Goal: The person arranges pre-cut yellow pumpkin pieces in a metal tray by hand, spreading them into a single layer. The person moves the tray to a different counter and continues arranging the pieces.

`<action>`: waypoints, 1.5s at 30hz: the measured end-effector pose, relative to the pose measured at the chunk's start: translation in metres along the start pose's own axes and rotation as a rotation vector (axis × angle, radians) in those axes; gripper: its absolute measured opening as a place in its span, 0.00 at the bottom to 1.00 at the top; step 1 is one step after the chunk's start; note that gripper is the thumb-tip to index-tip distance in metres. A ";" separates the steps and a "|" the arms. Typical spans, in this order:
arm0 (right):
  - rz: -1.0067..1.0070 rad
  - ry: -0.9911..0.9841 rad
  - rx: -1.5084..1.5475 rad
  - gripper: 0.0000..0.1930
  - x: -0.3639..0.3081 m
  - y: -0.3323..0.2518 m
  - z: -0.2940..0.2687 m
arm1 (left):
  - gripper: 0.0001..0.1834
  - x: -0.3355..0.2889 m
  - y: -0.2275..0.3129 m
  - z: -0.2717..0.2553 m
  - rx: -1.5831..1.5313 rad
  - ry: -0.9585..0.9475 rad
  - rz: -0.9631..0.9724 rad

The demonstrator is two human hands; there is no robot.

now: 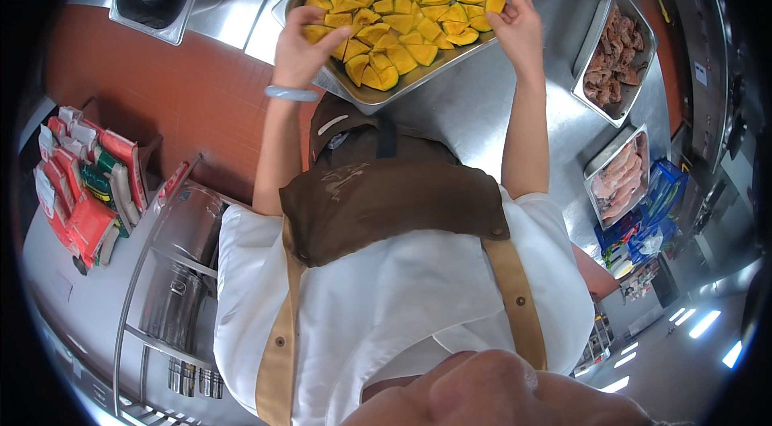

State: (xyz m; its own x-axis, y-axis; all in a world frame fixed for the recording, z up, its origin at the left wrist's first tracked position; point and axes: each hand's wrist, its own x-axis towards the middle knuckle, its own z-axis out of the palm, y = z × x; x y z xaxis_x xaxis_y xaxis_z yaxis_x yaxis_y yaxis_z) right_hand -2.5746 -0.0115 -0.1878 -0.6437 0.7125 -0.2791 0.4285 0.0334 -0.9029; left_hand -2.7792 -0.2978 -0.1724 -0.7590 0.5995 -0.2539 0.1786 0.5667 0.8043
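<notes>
Steel tray (366, 96): full of orange squash wedges (402, 4)
Left hand (301, 44): fingers pinching wedge at tray's left edge
Right hand (519, 24): fingers pinching wedge (495, 2) at right edge

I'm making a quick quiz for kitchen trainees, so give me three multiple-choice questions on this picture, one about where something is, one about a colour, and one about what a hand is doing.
1. Where does the tray of raw meat pieces stand relative to the tray of squash wedges?
A. on the person's right
B. on the person's left
C. stacked on top of it

2. What colour is the bangle on the left wrist?
A. red
B. pale blue-grey
C. black

3. What is the right hand doing?
A. resting flat on the counter
B. gripping a knife
C. holding one squash wedge at the tray's edge

Answers: 1 A, the meat tray sits on the steel counter to the right of the squash tray. 2 B, the ring on the wrist below the left hand is pale blue-grey. 3 C, the fingers pinch a yellow wedge at the tray's right rim.
</notes>
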 end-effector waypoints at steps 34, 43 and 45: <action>-0.601 -0.062 -0.544 0.21 0.031 -0.015 0.077 | 0.23 -0.013 0.004 0.007 0.076 0.077 0.155; -0.864 -0.517 -0.613 0.24 0.093 -0.014 0.067 | 0.24 -0.004 -0.006 0.016 -0.102 0.100 -0.037; -0.869 -0.520 -0.574 0.24 0.098 -0.007 0.067 | 0.24 -0.003 -0.010 0.019 -0.121 0.101 -0.048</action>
State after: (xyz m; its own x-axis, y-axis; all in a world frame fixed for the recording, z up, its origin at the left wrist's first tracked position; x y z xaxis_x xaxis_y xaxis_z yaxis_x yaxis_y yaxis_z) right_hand -2.6838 0.0112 -0.2305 -0.9872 -0.0753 0.1408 -0.1466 0.7767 -0.6126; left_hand -2.7673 -0.2949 -0.1901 -0.8251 0.5098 -0.2434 0.0681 0.5174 0.8530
